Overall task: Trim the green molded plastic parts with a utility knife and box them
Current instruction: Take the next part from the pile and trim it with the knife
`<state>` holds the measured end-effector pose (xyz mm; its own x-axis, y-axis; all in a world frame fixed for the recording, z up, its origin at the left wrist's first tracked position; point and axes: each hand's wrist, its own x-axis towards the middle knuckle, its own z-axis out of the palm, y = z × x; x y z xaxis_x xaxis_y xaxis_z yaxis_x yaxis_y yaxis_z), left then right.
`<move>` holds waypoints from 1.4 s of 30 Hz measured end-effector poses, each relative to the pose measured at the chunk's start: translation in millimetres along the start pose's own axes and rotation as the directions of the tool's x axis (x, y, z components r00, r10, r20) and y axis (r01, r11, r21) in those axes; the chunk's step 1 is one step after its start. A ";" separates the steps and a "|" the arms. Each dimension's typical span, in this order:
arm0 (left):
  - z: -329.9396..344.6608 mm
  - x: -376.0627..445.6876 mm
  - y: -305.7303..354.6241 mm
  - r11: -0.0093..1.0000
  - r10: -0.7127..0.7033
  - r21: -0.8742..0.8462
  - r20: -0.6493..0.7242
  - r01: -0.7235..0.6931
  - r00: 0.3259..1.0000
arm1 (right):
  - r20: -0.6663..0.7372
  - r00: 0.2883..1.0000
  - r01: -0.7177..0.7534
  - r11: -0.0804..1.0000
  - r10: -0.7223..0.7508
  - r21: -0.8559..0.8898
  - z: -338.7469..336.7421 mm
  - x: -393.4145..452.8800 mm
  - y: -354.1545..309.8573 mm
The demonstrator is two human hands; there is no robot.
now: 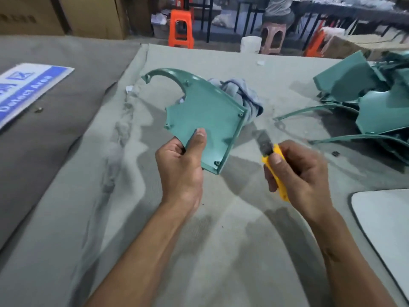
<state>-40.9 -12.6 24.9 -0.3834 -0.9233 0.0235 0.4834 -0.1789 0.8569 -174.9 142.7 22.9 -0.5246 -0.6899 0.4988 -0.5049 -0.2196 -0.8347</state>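
Your left hand (180, 165) grips the green part (205, 120), right hand (296, 171) grips the utility knife (273, 160); a blade slip could nick that thumb.

Bare cloth (221, 229) nearby; green parts pile (371, 103) crowds the right

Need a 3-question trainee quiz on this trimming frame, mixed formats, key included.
1. True or false: the utility knife blade is touching the green molded part.
2. Which hand grips the green part? A) left hand B) right hand C) neither
3. Fill in: more green parts lie in a pile to the person's ____.

Key:
1. False. The extended blade is in the air beside the part's right edge, apart from it.
2. A. The thumb presses on the part's inner face; the right hand holds the yellow knife.
3. Right, on the grey table cloth.
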 end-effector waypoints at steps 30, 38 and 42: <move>2.3 -11.6 -4.9 0.998 0.011 0.065 0.029 -0.013 1.000 | -0.045 0.971 0.198 0.889 -0.237 -0.413 0.8 -0.6 6.2; -0.6 -7.7 0.4 0.999 -0.031 -0.009 0.067 0.032 0.997 | -0.438 0.894 -0.198 0.798 -0.091 -0.569 -3.3 3.9 20.4; 2.5 -10.2 -1.3 0.999 -0.033 0.012 0.090 0.032 0.995 | -0.181 0.963 0.120 0.920 -0.199 -0.372 -5.0 -0.8 13.4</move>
<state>-39.6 -2.1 24.9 -0.4682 -0.8826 0.0410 0.4609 -0.2044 0.8636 -184.7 143.8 12.5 -0.5285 -0.4961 0.6889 -0.7831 -0.0283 -0.6212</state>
